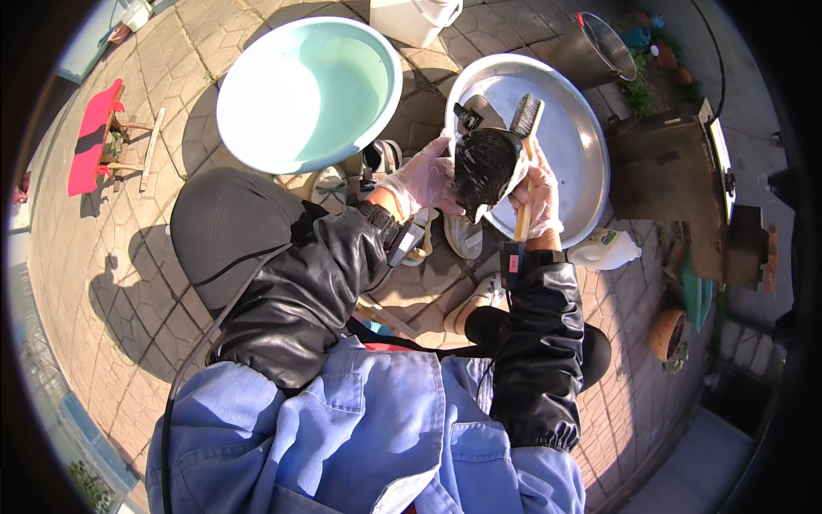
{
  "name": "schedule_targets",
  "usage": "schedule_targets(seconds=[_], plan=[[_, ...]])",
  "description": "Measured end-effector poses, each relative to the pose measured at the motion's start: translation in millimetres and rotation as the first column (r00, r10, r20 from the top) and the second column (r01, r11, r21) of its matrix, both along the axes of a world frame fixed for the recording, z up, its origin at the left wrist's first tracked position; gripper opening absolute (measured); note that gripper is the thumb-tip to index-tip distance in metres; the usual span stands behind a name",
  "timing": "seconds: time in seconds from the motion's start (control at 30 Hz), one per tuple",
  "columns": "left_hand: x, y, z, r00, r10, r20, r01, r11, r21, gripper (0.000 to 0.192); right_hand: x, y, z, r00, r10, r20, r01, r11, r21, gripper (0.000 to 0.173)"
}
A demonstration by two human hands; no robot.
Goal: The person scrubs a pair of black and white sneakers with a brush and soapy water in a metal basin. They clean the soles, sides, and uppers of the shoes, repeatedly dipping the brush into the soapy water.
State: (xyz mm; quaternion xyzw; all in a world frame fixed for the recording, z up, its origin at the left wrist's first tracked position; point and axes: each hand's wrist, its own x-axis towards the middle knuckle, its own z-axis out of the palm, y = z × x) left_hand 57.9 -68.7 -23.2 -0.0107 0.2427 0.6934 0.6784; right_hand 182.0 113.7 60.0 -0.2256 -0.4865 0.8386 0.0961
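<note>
A black shoe (486, 160) with white streaks and a pale rim is held up between my hands, over the near left part of a metal basin (581, 212). My left hand (427, 180), in a clear plastic glove, grips its left side. In my right hand (542, 193), gloved too, is a scrubbing brush (528, 119) with a pale handle, its bristle head pointing away from me; those fingers also touch the shoe's right side. Behind the shoe, a grey-brown piece with a black strap (485, 112) shows; whether it belongs to the same shoe I cannot tell.
Left of the metal basin is a pale green basin (359, 96) of water. Several shoes (331, 186) stand on the paving below. A white jug (603, 249) lies at the right, near a wooden structure (668, 167). Beyond are a metal bucket (587, 54), a white container (411, 19) and a red-topped stool (96, 138).
</note>
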Motion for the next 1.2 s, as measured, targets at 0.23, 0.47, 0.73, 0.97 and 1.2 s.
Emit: schedule_targets(seconds=[0.23, 0.47, 0.73, 0.97, 1.2], plan=[[26, 9, -1, 0.943, 0.14, 0.301, -0.182, 0.976, 0.118, 0.082, -5, -10, 12, 0.995, 0.058, 0.085, -0.075, 0.973, 0.217, 0.057], [64, 18, 9, 0.826, 0.369, 0.425, -0.38, 0.923, -0.064, 0.068, 2, -8, 14, 0.995, -0.007, 0.097, -0.022, 0.955, 0.295, 0.058], [84, 27, 24, 0.693, 0.239, 0.681, -0.405, 0.909, 0.093, 0.074, 21, -15, 31, 0.997, -0.031, 0.077, 0.011, 0.969, 0.246, 0.061], [72, 37, 13, 0.791, 0.135, 0.597, -0.34, 0.908, 0.245, 0.07, 28, -4, 18, 0.993, -0.105, 0.047, 0.097, 0.983, 0.156, 0.059], [61, 37, -10, 0.871, 0.471, 0.143, -0.48, 0.876, 0.039, 0.054, 68, -31, 32, 0.942, -0.288, 0.172, 0.163, 0.841, 0.515, 0.045]])
